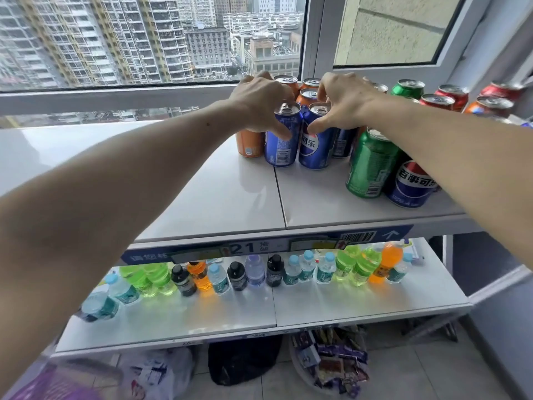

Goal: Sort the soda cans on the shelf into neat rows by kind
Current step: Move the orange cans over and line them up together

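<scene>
On the white top shelf (pixel 230 197) two blue cans stand side by side. My left hand (pixel 259 99) wraps the left blue can (pixel 281 145) from above, thumb on its front. My right hand (pixel 343 102) grips the right blue can (pixel 314 148). An orange can (pixel 249 142) stands just left of them, and more orange cans (pixel 307 95) are behind. Under my right forearm stand a green can (pixel 369 166) and another blue can (pixel 409 186). At the back right are a green can (pixel 406 88) and red cans (pixel 452 95).
A window frame (pixel 115 96) runs right behind the cans. The lower shelf (pixel 317 304) carries a row of small bottles (pixel 253 269) in green, orange, black and clear. Bags and snack packets (pixel 331 359) lie on the floor below.
</scene>
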Motion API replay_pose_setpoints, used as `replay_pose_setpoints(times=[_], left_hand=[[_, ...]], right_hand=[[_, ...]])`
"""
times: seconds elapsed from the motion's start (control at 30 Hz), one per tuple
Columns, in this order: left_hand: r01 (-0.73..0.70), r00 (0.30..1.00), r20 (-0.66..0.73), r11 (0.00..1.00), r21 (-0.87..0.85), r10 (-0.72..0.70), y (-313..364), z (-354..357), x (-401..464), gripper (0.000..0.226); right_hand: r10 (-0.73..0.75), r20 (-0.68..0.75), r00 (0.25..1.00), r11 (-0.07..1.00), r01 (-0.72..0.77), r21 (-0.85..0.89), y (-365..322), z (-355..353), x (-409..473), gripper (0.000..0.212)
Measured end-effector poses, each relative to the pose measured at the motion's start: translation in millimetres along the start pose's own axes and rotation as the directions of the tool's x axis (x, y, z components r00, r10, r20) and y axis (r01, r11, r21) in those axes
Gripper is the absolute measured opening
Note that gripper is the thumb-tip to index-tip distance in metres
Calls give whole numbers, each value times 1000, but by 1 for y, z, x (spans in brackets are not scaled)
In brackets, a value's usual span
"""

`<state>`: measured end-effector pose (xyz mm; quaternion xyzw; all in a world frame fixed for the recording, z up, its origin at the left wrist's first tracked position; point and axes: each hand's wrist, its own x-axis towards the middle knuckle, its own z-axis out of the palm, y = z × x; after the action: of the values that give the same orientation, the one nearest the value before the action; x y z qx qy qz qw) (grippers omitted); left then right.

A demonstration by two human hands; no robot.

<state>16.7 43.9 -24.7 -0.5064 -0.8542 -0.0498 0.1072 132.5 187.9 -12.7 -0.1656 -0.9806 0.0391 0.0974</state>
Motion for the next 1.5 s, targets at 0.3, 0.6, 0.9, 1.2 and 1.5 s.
replay_pose_setpoints(times=[0.3, 0.6, 0.9, 1.2, 1.5], left_hand=[[-6, 1000, 19, 1000, -3, 6, 18, -10, -36, 70], [21, 999, 51, 993, -114, -15, 33, -18, -74, 68], [2, 997, 73, 988, -157, 9, 45, -27, -88, 66], [-17, 999, 35, 981, -191, 24, 44, -23, -97, 71], [-38, 995, 79, 963, -267, 61, 13, -33, -100, 95]], right_hand=[[-102, 0, 995, 987, 101, -128, -4, -5, -35, 70], [-172, 40, 984, 962, 176, -208, -5, -6, -69, 72], [-174, 54, 983, 971, 180, -158, -4, -12, -85, 72], [-112, 95, 989, 972, 129, -195, -7, -16, -93, 67], [-65, 131, 989, 980, 88, -176, -18, -37, -83, 68]])
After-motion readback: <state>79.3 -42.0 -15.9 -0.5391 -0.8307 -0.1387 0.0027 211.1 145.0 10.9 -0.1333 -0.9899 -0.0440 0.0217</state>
